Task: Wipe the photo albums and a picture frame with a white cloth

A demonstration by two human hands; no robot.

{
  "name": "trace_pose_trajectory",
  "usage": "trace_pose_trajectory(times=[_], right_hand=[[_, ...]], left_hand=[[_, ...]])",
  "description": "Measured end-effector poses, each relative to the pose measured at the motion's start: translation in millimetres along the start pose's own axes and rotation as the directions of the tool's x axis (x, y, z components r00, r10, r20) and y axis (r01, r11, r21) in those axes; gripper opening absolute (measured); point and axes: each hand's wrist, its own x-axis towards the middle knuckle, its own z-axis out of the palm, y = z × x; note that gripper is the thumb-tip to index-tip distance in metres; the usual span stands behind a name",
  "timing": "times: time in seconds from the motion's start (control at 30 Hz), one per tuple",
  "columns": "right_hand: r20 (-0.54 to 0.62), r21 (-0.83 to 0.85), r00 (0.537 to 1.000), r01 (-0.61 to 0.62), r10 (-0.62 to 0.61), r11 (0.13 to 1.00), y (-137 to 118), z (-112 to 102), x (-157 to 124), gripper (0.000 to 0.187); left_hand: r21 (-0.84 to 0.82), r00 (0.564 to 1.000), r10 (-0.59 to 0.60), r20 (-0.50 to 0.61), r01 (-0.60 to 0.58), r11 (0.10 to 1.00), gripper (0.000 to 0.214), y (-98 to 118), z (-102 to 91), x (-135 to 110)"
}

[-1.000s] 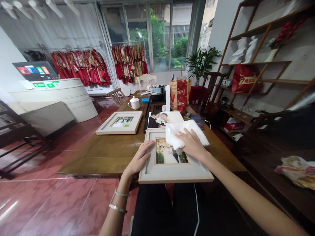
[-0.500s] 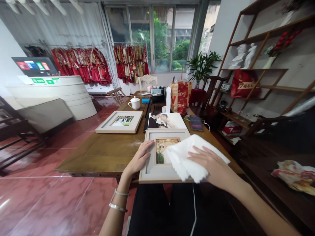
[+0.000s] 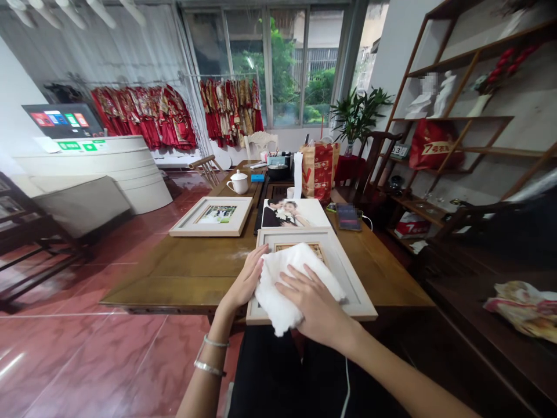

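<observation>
A pale wooden picture frame [image 3: 354, 302] lies at the near table edge, partly overhanging it. Its small inner photo is mostly hidden under a white cloth [image 3: 278, 290]. With fingers spread over the cloth, my right hand [image 3: 311, 299] grips it and presses it onto the frame's face. My left hand [image 3: 247, 278] holds the frame's left edge, its fingertips resting on the border beside the cloth. Just beyond the frame is a large photo print of a couple [image 3: 300, 213]. A second framed picture [image 3: 213, 216] rests farther left on the table.
On the wooden table [image 3: 174, 278] stand a white lidded cup [image 3: 239, 182], a blue box [image 3: 257, 178] and a paper bag [image 3: 319, 171]. A phone or tablet [image 3: 348, 217] with a cable lies at right. Shelving [image 3: 452, 122] rises on the right; a white cable [image 3: 347, 386] hangs near my lap.
My right hand has swept the cloth leftward across the frame, covering most of the inner photo and baring the frame's right side. The left hand stays at the left edge.
</observation>
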Motion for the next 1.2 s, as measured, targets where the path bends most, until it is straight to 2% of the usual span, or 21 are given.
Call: trace_pose_trajectory(times=[0.13,0.2,0.33,0.4,0.47,0.53,0.63,0.7,0.77,0.83,0.93,1.0,1.1,1.2], right_hand=[[0.126,0.1,0.975,0.171,-0.183,0.98,15,-21,-20,0.052],[0.168,0.117,0.966,0.178,-0.196,0.977,29,-36,-31,0.05],[0.139,0.0,0.99,-0.04,0.04,0.999,43,-54,-42,0.048],[0.101,-0.04,0.986,-0.126,0.13,0.991,37,-50,-38,0.051],[0.06,-0.015,0.988,-0.141,0.142,0.99,23,-39,-29,0.055],[0.03,0.056,0.997,-0.076,0.074,0.996,6,-26,-18,0.058],[0.043,0.133,0.991,0.121,-0.128,0.984,-12,-12,-8,0.061],[0.087,0.147,0.967,0.227,-0.241,0.963,-14,-12,-9,0.063],[0.128,0.151,0.951,0.261,-0.281,0.953,-7,-20,-15,0.06],[0.14,0.131,0.963,0.213,-0.231,0.968,5,-31,-26,0.056],[0.091,0.002,0.995,0.034,-0.034,0.999,27,-45,-42,0.051],[0.037,-0.106,0.996,-0.082,0.087,0.991,43,-47,-49,0.052],[-0.085,-0.205,0.978,-0.205,0.191,0.957,69,-44,-45,0.053],[-0.254,-0.176,0.923,-0.336,0.287,0.925,90,-39,-19,0.045]], left_hand=[[0.021,1.0,0.0,0.005,0.0,1.0,0.047,1,-0.5,1],[0.033,1.0,0.01,0.009,-0.01,0.999,0.047,1,-0.6,2],[0.021,1.0,0.001,0.013,-0.001,1.0,0.048,1,-0.9,1],[0.015,1.0,-0.006,0.014,0.006,1.0,0.049,2,-1.1,1],[0.016,1.0,-0.012,0.012,0.012,1.0,0.049,1,-1.5,1],[0.018,1.0,-0.012,0.016,0.012,1.0,0.051,0,-2.2,1],[0.012,0.999,0.007,0.034,-0.007,1.0,0.052,-3,-3.5,2],[0.014,0.999,0.02,0.042,-0.021,1.0,0.051,-4,-4.0,2],[0.036,0.998,0.044,0.05,-0.046,0.998,0.045,-6,-4.1,2],[0.059,0.994,0.081,0.072,-0.085,0.995,0.043,-6,-4.3,2],[0.063,0.987,0.12,0.106,-0.127,0.99,0.047,-7,-5.4,1],[0.058,0.986,0.123,0.113,-0.13,0.99,0.047,-7,-6.2,0],[0.054,0.985,0.127,0.119,-0.134,0.989,0.048,-7,-7.2,0],[0.048,0.984,0.132,0.12,-0.138,0.989,0.047,-4,-8.1,0]])
